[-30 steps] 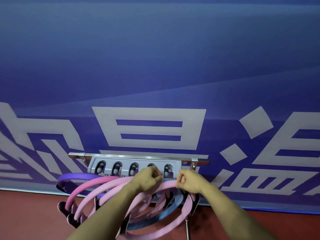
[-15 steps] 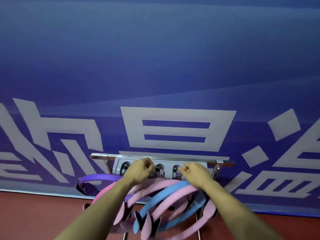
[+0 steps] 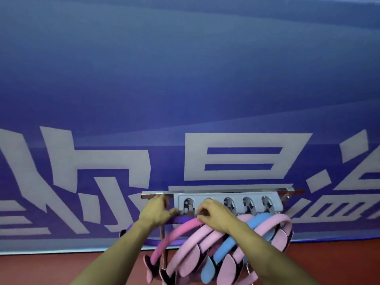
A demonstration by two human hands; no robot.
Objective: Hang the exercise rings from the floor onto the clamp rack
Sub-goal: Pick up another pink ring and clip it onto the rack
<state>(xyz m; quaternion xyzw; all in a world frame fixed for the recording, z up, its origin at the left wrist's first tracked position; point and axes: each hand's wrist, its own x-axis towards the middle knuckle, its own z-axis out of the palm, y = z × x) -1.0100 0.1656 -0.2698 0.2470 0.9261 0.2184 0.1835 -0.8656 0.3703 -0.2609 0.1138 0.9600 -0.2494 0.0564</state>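
Head: clamp rack (image 3: 226,199) holds rings (image 3: 259,220); hands there.

We see even, soft indoor light with no glare; the wall banner (image 3: 185,79) bows at the wide-angle edges; the hanging rings (image 3: 216,243) smear with motion blur.

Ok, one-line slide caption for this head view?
Both hands, left and right, seat rings beneath the grey clamp rack, purple ring leftmost.
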